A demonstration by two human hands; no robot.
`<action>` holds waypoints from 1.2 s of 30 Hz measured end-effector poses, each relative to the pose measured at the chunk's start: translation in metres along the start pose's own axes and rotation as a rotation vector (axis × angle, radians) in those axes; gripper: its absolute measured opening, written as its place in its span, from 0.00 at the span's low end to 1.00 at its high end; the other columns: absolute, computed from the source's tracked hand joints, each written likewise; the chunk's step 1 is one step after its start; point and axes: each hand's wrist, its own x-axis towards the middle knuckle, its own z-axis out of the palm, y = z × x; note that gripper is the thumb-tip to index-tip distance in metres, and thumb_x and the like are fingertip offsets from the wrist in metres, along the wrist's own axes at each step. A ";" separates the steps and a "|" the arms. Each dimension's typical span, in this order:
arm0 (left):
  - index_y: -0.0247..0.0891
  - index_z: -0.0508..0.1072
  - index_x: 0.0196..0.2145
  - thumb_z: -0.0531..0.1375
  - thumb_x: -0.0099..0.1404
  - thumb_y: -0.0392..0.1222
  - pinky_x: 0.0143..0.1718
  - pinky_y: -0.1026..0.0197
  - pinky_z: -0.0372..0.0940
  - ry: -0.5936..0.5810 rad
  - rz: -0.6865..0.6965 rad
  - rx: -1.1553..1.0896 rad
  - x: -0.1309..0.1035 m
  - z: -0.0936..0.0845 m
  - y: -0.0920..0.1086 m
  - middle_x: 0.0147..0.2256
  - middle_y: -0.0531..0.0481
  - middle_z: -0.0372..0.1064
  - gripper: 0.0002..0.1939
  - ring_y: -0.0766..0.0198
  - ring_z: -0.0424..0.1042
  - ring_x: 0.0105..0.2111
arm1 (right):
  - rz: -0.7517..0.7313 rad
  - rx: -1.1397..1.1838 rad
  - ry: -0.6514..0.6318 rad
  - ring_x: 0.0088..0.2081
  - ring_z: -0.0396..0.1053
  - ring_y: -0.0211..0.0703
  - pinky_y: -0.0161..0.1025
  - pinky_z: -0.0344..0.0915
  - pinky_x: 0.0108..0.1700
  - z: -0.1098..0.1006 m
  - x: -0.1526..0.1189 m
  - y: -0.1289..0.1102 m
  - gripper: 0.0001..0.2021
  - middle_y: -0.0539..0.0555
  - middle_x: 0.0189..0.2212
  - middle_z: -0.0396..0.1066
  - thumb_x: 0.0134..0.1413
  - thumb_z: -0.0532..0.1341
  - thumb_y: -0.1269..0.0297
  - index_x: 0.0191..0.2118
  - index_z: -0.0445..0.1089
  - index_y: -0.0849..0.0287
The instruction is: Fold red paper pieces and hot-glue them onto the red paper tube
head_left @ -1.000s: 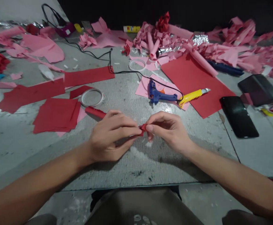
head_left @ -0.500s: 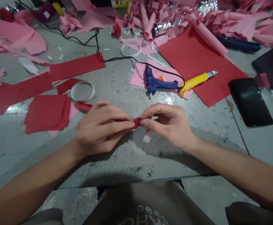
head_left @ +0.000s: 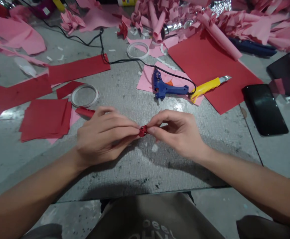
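Pinching a small red paper piece (head_left: 143, 130) between them, the left hand (head_left: 107, 136) and right hand (head_left: 176, 132) are meeting at the center of the frame, over the gray surface (head_left: 125, 179). The left grip is pressing its fingertips onto the piece's left end; the right grip is pinching the other end between thumb and forefinger. A stack of red squares (head_left: 44, 119) is lying at the left, and a dark phone (head_left: 265, 109) is resting at the right. Beyond the left hand, a white ring (head_left: 97, 95) is lying near a red strip (head_left: 79, 69). Above the right hand, a blue glue gun (head_left: 170, 89) is resting on pink paper (head_left: 145, 81), just beside a yellow cutter (head_left: 207, 88) whose blade is pointing right over a large red sheet (head_left: 209, 63). Farthest, crumpled pink scraps (head_left: 254, 30) are filling the upper right.
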 end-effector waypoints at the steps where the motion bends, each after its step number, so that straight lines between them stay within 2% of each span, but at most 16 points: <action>1: 0.48 0.77 0.47 0.67 0.75 0.39 0.44 0.46 0.72 0.003 0.013 -0.001 -0.001 0.000 -0.001 0.42 0.56 0.85 0.05 0.63 0.83 0.37 | -0.001 -0.010 -0.002 0.30 0.73 0.36 0.33 0.71 0.29 0.000 0.000 0.000 0.01 0.49 0.30 0.77 0.59 0.71 0.68 0.35 0.80 0.58; 6: 0.48 0.78 0.47 0.69 0.72 0.38 0.43 0.47 0.70 0.021 0.048 0.005 0.000 0.002 -0.003 0.41 0.55 0.85 0.08 0.61 0.83 0.36 | -0.069 -0.073 0.000 0.31 0.73 0.36 0.32 0.69 0.29 -0.001 0.000 0.000 0.02 0.49 0.30 0.77 0.59 0.70 0.71 0.35 0.80 0.58; 14: 0.49 0.78 0.46 0.68 0.72 0.36 0.43 0.48 0.67 -0.001 0.079 0.031 0.001 0.002 -0.002 0.41 0.54 0.85 0.08 0.59 0.84 0.37 | -0.110 -0.172 -0.003 0.33 0.74 0.36 0.33 0.70 0.32 -0.002 -0.002 -0.004 0.04 0.48 0.31 0.78 0.62 0.68 0.73 0.35 0.79 0.58; 23: 0.51 0.77 0.48 0.69 0.71 0.38 0.40 0.48 0.71 0.051 0.045 0.020 0.000 0.005 -0.003 0.40 0.54 0.85 0.12 0.60 0.83 0.35 | -0.017 -0.086 -0.038 0.34 0.75 0.39 0.34 0.70 0.30 -0.003 0.002 -0.002 0.02 0.51 0.34 0.80 0.63 0.69 0.67 0.37 0.80 0.57; 27: 0.48 0.77 0.49 0.69 0.71 0.36 0.38 0.49 0.71 0.096 0.049 -0.018 0.001 0.006 0.000 0.40 0.54 0.84 0.11 0.61 0.83 0.35 | -0.028 -0.097 -0.042 0.35 0.76 0.40 0.35 0.70 0.30 -0.004 0.002 -0.002 0.02 0.51 0.35 0.80 0.64 0.69 0.66 0.38 0.80 0.57; 36: 0.52 0.76 0.48 0.70 0.70 0.38 0.36 0.48 0.69 0.071 0.003 0.023 -0.001 0.006 0.005 0.40 0.54 0.83 0.12 0.60 0.82 0.35 | -0.106 -0.164 0.001 0.41 0.79 0.43 0.39 0.76 0.42 -0.001 -0.001 0.000 0.03 0.51 0.39 0.83 0.66 0.69 0.66 0.42 0.82 0.55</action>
